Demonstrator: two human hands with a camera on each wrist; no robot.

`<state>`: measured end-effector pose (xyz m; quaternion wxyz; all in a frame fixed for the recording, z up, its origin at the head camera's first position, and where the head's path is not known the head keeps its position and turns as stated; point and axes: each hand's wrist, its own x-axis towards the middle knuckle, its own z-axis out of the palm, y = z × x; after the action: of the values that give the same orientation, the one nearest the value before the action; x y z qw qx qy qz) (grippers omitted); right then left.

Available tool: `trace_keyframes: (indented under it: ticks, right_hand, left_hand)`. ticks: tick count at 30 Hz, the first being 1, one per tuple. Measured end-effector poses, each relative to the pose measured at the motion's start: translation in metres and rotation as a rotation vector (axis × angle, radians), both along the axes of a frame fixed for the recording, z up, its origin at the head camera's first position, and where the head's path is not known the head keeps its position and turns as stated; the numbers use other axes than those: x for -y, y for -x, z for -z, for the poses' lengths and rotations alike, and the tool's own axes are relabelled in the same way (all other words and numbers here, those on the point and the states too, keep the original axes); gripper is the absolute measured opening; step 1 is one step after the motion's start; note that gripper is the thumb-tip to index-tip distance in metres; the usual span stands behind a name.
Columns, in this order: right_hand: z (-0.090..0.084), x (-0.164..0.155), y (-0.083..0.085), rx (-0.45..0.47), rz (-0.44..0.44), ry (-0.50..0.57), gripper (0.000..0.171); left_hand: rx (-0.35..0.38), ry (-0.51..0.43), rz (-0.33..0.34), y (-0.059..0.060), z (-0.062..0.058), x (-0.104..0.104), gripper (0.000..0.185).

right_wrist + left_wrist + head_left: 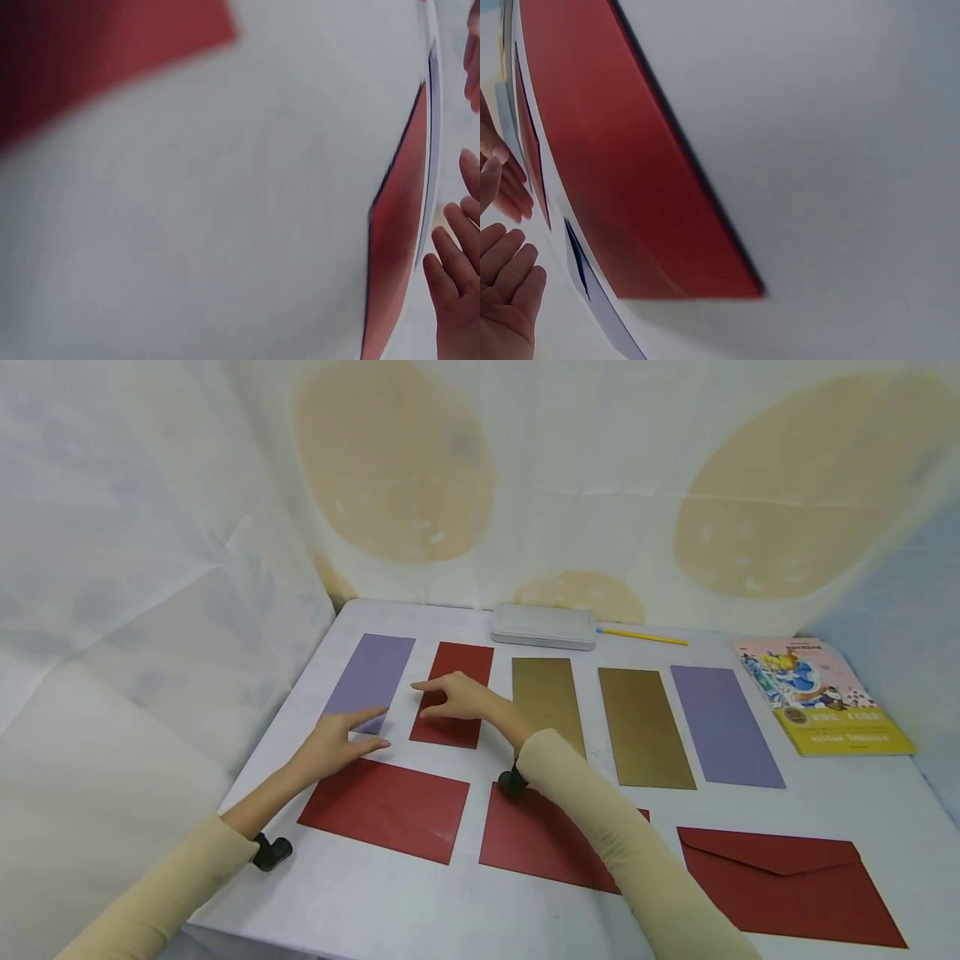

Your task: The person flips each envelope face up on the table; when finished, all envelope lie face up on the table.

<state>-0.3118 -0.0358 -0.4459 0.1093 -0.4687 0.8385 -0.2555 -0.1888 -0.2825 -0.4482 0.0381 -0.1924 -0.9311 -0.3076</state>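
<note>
My left hand hovers over the near end of a purple card, fingers stretched forward, thumb apart, holding nothing. To its right, my right hand reaches over a red card, fingers extended and pointing left, also with nothing in it. A red envelope lies just below the left hand. The right forearm passes over a second red envelope and hides part of it. In the left wrist view, the left hand has its fingers spread. The right wrist view shows the right hand likewise.
Two gold cards and another purple card continue the back row. A red envelope with a flap lies at front right. Behind are a grey case, a yellow pencil and a book.
</note>
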Motion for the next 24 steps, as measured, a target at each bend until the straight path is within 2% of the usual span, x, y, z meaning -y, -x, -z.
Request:
trace_keyframes:
  ticks: [7, 15, 24]
  right_hand:
    - [0.002, -0.024, 0.015, 0.026, 0.088, -0.004, 0.055]
    - [0.003, -0.05, 0.037, 0.038, 0.139, 0.008, 0.057]
    - [-0.001, -0.077, 0.054, 0.065, 0.289, -0.073, 0.061]
  left_hand:
    - [-0.019, -0.011, 0.073, 0.003, 0.007, -0.017, 0.059]
    - [-0.026, 0.009, 0.146, 0.012, 0.016, -0.037, 0.061]
    - [-0.001, 0.071, 0.166, 0.023, 0.019, -0.057, 0.062]
